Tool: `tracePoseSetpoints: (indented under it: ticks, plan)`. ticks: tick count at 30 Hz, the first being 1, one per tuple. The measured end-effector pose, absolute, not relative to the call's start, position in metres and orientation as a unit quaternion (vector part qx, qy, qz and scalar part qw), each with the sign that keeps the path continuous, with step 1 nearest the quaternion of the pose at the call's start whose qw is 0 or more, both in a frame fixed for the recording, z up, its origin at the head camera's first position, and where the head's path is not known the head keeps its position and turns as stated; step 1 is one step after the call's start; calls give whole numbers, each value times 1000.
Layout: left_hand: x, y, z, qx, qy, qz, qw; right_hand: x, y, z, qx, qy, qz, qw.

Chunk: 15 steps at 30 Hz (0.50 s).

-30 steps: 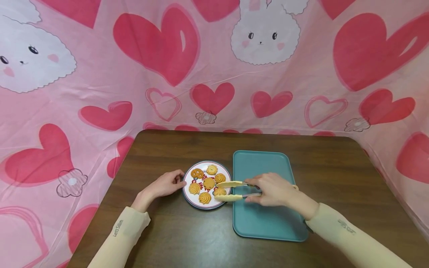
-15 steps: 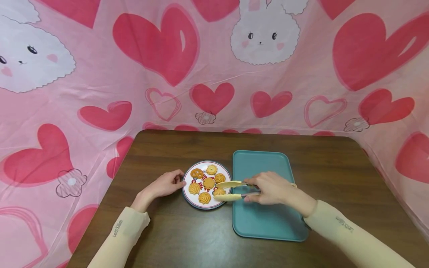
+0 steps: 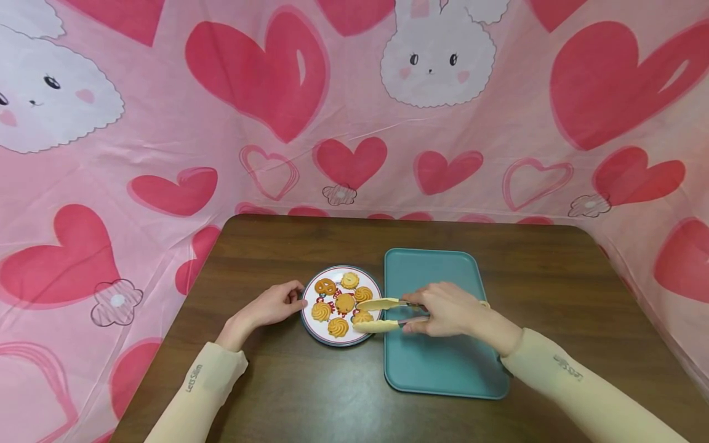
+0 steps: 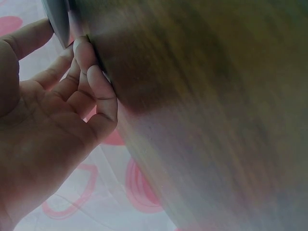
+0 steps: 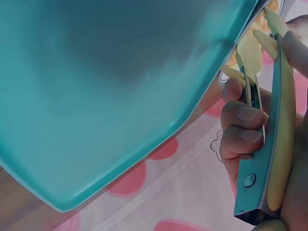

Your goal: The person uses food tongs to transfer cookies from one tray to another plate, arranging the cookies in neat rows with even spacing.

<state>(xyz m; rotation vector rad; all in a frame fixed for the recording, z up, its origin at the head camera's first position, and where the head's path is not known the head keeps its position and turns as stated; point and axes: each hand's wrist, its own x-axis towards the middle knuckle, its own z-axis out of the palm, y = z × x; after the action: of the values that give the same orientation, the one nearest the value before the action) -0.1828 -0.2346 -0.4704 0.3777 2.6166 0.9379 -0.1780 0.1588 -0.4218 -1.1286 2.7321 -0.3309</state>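
Observation:
In the head view, my left hand (image 3: 272,305) pinches the left rim of a round white plate (image 3: 331,274) that bears several cookies and a pretzel (image 3: 325,287). The left wrist view catches the plate's edge (image 4: 58,23) between thumb and fingers. My right hand (image 3: 450,311) grips metal tongs with cream tips (image 3: 379,304), its fingers wrapped round the handles in the right wrist view. The tong tips are spread on either side of a cookie (image 3: 362,316) at the plate's right side, which they partly cover.
A teal tray (image 3: 432,372) lies right beside the plate, under my right hand. Both stand on a dark brown wooden table (image 3: 277,381). Pink fabric (image 3: 354,117) with hearts and rabbits hangs behind and at the sides.
My right hand and the tongs have shifted very slightly left and up. My left hand, the plate and the cookies have stayed in place.

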Motion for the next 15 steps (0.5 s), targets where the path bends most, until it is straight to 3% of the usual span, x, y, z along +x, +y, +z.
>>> tracePoseSetpoints:
  ticks: [15]
  plan:
    - [-182,-234,-471,133,920,329,165,-175,161,-419,-369,919,-112,83]
